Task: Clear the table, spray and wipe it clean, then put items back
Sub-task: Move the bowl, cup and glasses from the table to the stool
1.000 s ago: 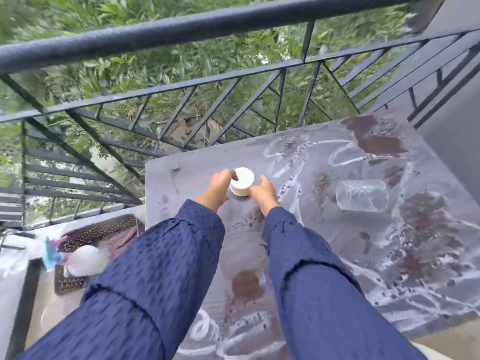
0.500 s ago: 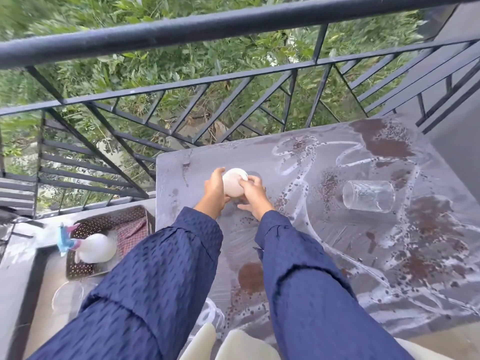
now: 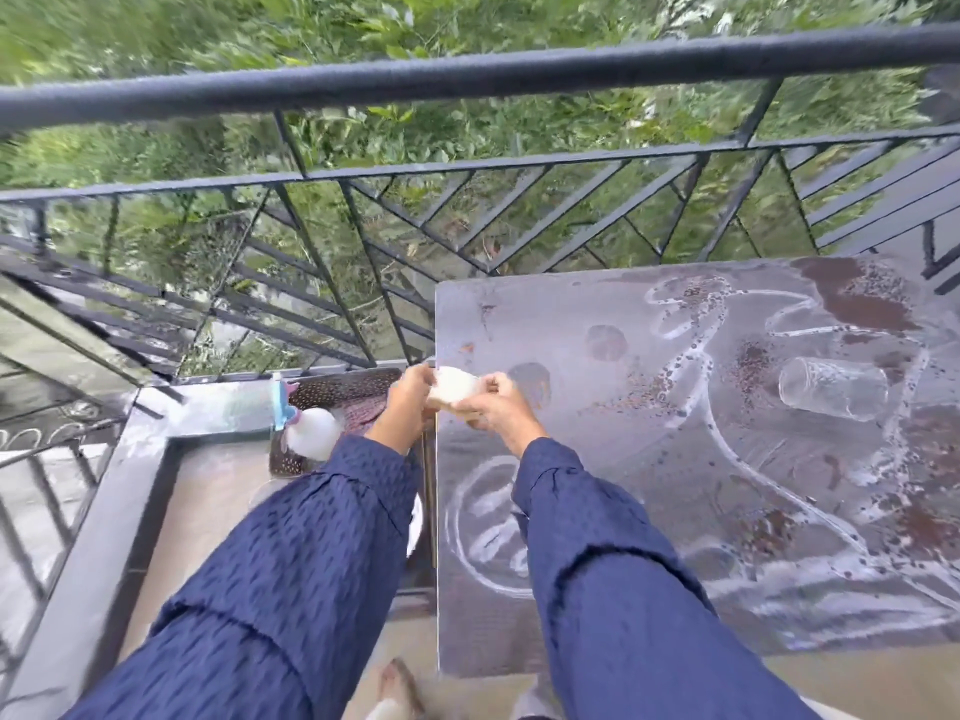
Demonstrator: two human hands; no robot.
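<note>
Two dark blue sleeves reach forward. The left hand and right hand both close their fingers around a small white cup, held over the left edge of the grey table. The tabletop is stained brown with white streaks. Left of it, a white spray bottle lies on a patterned tray. Farther right, a clear glass lies tipped over. Beyond stands a black railing. No writing is legible.
</note>
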